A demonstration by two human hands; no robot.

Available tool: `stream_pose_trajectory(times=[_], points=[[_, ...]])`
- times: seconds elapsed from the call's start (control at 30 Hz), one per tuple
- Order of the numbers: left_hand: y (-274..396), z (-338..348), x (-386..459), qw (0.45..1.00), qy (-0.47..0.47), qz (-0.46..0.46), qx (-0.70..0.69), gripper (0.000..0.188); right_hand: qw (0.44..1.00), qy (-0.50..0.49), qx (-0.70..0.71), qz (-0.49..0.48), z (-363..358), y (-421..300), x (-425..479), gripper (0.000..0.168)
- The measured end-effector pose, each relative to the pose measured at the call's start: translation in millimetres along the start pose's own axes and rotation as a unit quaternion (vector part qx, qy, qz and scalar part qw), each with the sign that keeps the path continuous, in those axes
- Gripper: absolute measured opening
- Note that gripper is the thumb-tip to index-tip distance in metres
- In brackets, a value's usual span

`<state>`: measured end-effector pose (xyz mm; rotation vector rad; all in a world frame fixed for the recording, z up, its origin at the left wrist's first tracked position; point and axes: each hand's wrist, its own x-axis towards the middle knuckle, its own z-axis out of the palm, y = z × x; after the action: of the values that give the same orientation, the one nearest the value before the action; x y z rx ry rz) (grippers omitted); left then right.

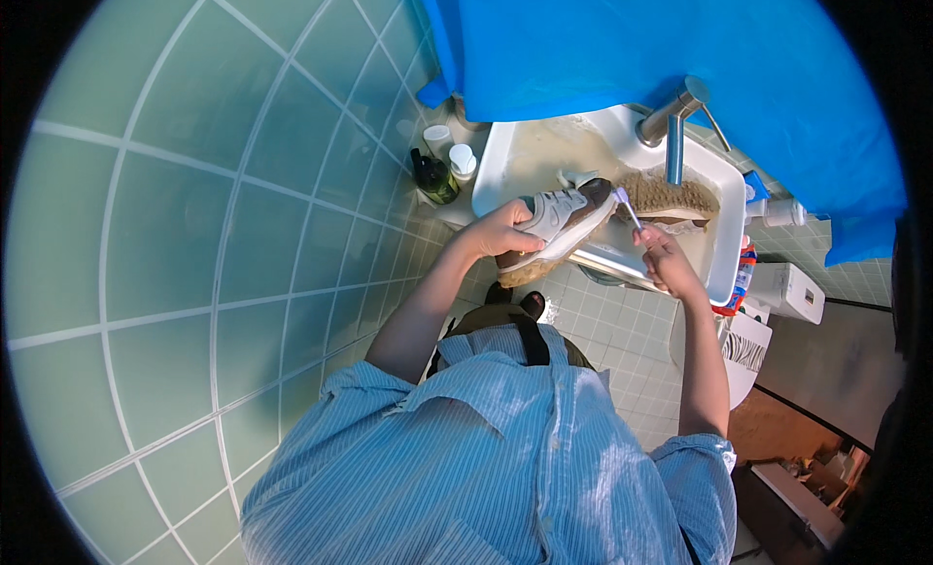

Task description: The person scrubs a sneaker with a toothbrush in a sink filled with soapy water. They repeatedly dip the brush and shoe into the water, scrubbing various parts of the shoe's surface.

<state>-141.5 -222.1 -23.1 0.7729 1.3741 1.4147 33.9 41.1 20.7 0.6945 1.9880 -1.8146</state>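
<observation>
My left hand (503, 233) grips a white and brown lace-up sneaker (565, 219) by its heel end, with the toe tilted up to the right over the sink's front rim. Between the fingers of my right hand (665, 259) is a toothbrush (628, 208), its bristles against the sneaker's brown toe. A second shoe (667, 197) lies on its side in the white sink (731, 233), its knobbly tan sole facing the tap. Cloudy beige water (543, 146) stands in the basin. A pale piece (577, 177), perhaps the shoe's tongue or a cloth, shows behind the held sneaker.
A metal tap (674, 128) juts over the basin below a blue plastic sheet (641, 40). At the left corner stand a dark bottle (434, 177) and white-capped containers (462, 160), close to the green tiled wall (168, 222). A red and blue packet (742, 281) sits right of the sink.
</observation>
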Motion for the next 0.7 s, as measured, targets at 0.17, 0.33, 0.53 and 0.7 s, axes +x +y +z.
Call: stream_pose_trajectory(times=[0.17, 0.33, 0.53, 0.7], points=[[-10.7, -2.8, 1.3, 1.000, 0.006, 0.027, -0.007, 0.020, 0.990, -0.135, 0.018, 0.024, 25.1, -6.6, -17.2, 0.028], [14.1, 7.5, -2.6, 1.000, 0.001, 0.024, 0.002, 0.021, 1.000, -0.004, 0.012, -0.003, 3.1, -1.2, -2.4, 0.029], [6.5, 2.3, -5.0, 0.999, -0.011, -0.012, 0.038, 0.022, 0.988, -0.067, -0.124, -0.066, 39.8, 1.7, -15.7, 0.033], [-2.6, 7.3, -3.6, 1.000, 0.008, 0.008, -0.012, 0.019, 0.990, 0.017, -0.138, -0.041, 7.1, 8.4, -6.6, 0.037]])
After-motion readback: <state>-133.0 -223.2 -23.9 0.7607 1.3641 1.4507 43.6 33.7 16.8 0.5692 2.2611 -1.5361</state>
